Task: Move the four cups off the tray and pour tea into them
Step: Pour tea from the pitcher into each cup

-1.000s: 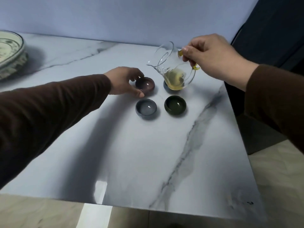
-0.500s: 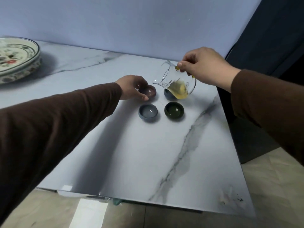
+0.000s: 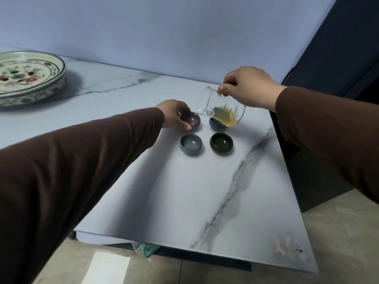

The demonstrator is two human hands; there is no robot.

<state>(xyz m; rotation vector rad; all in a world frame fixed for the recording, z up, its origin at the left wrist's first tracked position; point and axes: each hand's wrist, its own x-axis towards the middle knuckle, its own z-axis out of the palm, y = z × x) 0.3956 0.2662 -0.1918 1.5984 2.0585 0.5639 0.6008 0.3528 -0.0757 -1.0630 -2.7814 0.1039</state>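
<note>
Four small cups stand in a square on the marble table (image 3: 184, 191): a purple cup (image 3: 48, 121) at back left, a blue cup (image 3: 216, 125) at back right, a grey-blue cup (image 3: 190, 144) at front left, a dark green cup (image 3: 221, 142) at front right. My left hand (image 3: 174, 114) curls round the purple cup's left side. My right hand (image 3: 249, 87) pinches the handle of a glass pitcher (image 3: 221, 108) holding yellow tea. The pitcher is tilted left, its spout over the purple cup, and it hides part of the blue cup.
A round patterned ceramic tray (image 3: 30, 76) sits at the far left of the table by the wall. The table's right edge borders a dark cabinet (image 3: 338, 58). Tiled floor and a white sheet (image 3: 104, 269) lie below the front edge.
The pitcher has tipped further to the left and come down, bringing its spout over the purple cup. My left hand stays at the purple cup.
</note>
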